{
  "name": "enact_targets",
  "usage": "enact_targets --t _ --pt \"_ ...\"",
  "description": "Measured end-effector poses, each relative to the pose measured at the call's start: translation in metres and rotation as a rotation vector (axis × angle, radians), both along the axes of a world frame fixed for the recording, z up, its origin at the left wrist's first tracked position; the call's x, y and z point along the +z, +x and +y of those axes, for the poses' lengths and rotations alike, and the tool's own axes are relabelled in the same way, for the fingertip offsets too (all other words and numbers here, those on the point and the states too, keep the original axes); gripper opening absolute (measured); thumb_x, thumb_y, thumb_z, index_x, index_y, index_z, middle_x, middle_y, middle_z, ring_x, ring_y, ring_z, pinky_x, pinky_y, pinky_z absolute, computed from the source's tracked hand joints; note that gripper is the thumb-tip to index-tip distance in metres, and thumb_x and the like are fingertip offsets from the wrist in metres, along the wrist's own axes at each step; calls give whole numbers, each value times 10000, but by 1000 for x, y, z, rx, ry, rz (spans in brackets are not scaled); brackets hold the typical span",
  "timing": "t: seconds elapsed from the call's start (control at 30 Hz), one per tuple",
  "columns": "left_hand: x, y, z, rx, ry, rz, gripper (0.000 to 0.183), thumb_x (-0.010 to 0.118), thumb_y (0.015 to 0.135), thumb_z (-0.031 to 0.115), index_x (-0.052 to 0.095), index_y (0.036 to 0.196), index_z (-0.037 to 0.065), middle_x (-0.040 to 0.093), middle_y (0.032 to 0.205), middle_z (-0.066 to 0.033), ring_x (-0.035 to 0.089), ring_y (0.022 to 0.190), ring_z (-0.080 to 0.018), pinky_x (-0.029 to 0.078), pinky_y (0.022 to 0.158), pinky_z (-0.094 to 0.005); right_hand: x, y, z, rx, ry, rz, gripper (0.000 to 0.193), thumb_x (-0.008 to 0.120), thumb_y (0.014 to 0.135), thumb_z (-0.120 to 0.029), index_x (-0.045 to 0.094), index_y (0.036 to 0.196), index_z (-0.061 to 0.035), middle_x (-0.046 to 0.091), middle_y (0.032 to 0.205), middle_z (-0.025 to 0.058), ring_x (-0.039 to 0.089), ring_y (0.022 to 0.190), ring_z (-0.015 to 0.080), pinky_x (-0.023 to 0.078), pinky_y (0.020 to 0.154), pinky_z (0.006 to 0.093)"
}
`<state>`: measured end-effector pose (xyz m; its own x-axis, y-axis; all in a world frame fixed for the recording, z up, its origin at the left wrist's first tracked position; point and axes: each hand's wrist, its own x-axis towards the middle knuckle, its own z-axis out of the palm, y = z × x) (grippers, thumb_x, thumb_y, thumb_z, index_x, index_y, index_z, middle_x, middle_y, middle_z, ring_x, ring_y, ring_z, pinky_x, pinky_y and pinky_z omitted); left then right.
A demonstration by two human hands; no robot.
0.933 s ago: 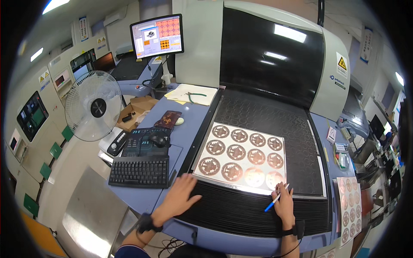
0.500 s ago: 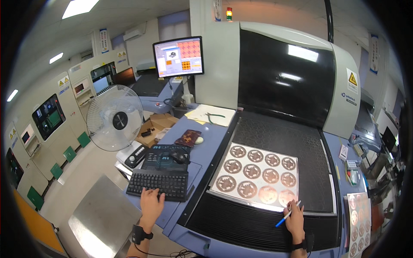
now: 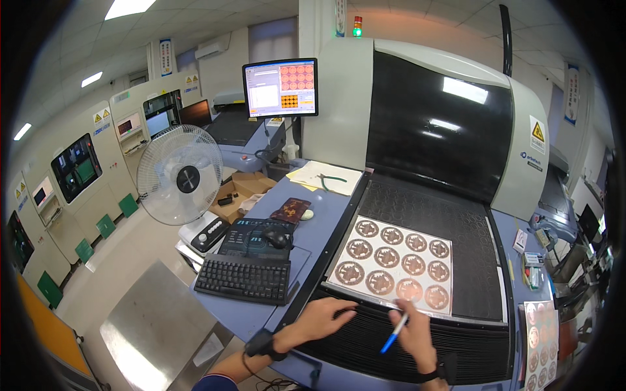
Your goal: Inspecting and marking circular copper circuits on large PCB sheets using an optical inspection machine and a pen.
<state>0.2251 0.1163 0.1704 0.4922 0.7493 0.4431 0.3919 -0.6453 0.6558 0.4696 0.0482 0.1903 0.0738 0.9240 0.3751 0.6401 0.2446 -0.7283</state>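
My left hand [image 3: 321,319] hovers over the black ribbed bellows [image 3: 355,345] at the machine's front, empty, its fingers stretched toward the right. Between the fingers of my right hand [image 3: 416,332] is a white and blue marker pen [image 3: 394,335], its blue end pointing down to the left. That hand is at the near edge of a light panel [image 3: 402,249] with rows of round copper-coloured patterns. The panel lies flat on the machine's dark bed [image 3: 469,260], partly covered by my right fingertips.
Left of the bed are a black keyboard [image 3: 242,278], a mouse [image 3: 278,236], and a standing fan [image 3: 180,176]. Pliers [image 3: 331,179] rest on papers behind them, below a monitor [image 3: 281,88]. At the right edge hangs a similar patterned panel [image 3: 540,345].
My left hand has left the keyboard and moved right, over the bellows. My right hand has shifted left with the pen. The signal lamp went from amber to green, and the monitor picture changed.
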Motion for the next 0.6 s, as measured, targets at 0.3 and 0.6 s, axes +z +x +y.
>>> enact_targets --t 0.3,0.6 --pt "-49 38 5 -112 97 -57 185 705 862 131 729 1028 51 727 813 -111 712 721 -268 560 638 -332 -62 -30 5 82 -23 107 165 678 892 -162 684 994 -32 689 767 183 713 714 321 555 620 373" --pt "-53 41 5 -121 146 -92 144 719 816 98 742 947 41 716 761 -104 691 630 -246 539 583 -325 -73 -32 12 177 9 217 189 636 916 -168 648 1018 -9 674 716 174 698 647 318 544 569 371"
